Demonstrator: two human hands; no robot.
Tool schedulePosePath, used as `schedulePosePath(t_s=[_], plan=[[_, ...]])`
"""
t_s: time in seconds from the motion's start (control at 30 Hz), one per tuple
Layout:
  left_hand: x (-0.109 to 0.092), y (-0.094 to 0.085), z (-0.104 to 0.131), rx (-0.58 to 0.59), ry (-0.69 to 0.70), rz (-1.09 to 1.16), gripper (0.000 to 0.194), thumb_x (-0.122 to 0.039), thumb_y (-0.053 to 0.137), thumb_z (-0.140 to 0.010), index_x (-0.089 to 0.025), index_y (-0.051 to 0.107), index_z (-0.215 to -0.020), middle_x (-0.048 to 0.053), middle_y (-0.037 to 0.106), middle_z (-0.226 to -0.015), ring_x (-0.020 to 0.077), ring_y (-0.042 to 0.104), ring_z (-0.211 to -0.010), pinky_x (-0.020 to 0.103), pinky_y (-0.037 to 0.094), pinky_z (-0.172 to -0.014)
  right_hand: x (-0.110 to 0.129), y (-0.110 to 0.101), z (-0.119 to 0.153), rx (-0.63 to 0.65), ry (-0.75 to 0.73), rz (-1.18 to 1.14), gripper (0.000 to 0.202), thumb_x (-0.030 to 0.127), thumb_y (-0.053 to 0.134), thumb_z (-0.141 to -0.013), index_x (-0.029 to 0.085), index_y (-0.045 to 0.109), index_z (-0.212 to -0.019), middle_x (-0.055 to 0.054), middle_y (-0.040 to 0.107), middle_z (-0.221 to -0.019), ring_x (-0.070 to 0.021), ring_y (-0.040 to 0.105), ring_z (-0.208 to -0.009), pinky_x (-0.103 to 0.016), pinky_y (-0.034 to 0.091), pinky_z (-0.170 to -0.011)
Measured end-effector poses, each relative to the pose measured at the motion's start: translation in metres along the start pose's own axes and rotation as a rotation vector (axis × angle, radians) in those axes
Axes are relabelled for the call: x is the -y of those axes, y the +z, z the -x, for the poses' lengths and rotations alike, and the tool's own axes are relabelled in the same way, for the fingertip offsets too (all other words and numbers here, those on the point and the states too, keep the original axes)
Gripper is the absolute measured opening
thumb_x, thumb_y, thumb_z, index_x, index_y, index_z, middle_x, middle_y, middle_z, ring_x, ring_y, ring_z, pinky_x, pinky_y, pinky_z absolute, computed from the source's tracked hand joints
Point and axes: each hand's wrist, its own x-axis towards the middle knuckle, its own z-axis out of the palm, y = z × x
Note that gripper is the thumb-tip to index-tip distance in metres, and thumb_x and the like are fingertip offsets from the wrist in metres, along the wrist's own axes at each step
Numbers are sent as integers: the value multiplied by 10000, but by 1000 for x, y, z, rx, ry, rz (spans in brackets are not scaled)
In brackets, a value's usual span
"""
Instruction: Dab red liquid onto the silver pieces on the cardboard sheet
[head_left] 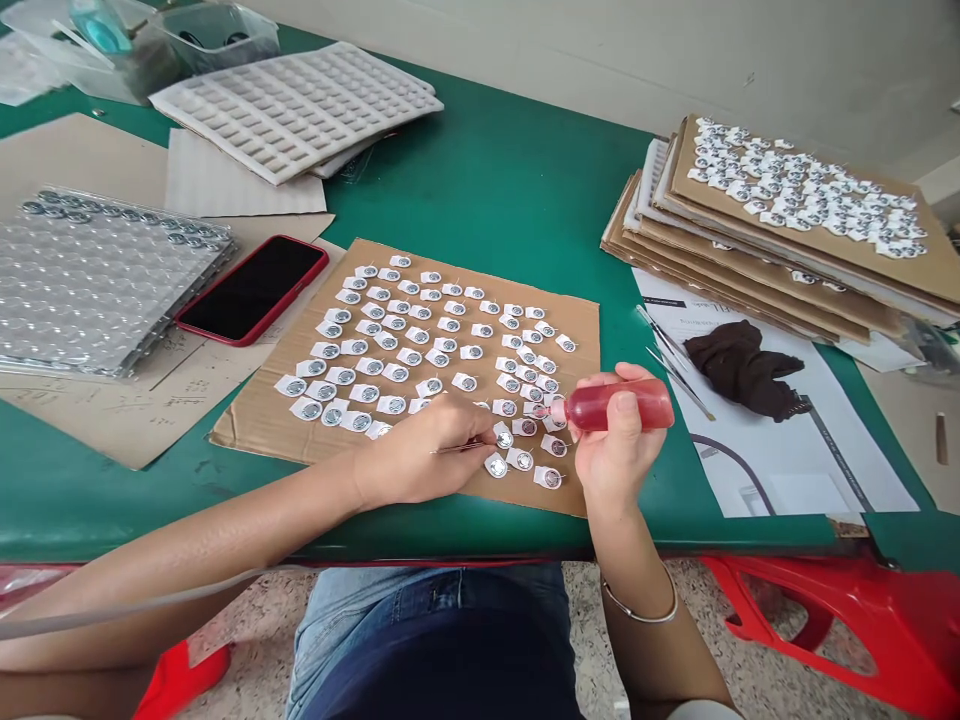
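A brown cardboard sheet (281,375) lies in front of me, bearing rows of small round metallic pieces on white tabs. My right hand (615,450) is wrapped round a bottle of red liquid (652,404), tilted nearly level, its narrow tip pointing left over the pieces near the sheet's right side. My left hand (427,450) rests low over the sheet, thumb and forefinger pinched on a thin metal tool (457,448). The tool's tip is by a round piece (503,436) near the fingertips.
A red-cased phone (251,290) and a clear tray (97,280) lie left. White foam trays (300,105) stand behind. At right are stacked cardboard sheets (682,185), tweezers (679,370), a dark cloth (742,368) and printed paper (825,440). A red stool (885,620) stands below.
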Motion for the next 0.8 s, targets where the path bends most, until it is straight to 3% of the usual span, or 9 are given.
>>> schedulePosePath(t_s=[0.1,0.27,0.47,0.8], plan=[[-1,3,2,9,87,-76,171,-63,455,-813,-138,574,-716,26,598,-666,124,530,-606,254,406,-586,-3,1,2,44,-25,106,341,468,553,-792,234,474,-1026,4,596,-775,-138,637,-581,-226,440,-405],[-2,14,12,23,304,-315,161,-46,442,-802,-141,518,-696,61,558,-696,173,505,-664,299,433,-622,1,5,6,155,-179,362,224,409,625,-766,201,572,-829,-17,630,-772,-169,635,-711,-341,536,-650],[-3,31,19,-67,526,-719,218,-34,403,-827,-112,559,-697,103,572,-665,213,522,-652,335,448,-589,4,10,9,218,-270,463,196,375,663,-751,207,577,-802,-14,650,-749,-175,631,-698,-345,538,-646],[-5,34,18,-121,553,-779,240,-36,389,-829,-116,555,-676,109,583,-645,210,523,-600,333,450,-545,3,10,9,280,-270,511,186,358,672,-759,197,586,-799,-17,656,-741,-169,636,-694,-321,535,-642]])
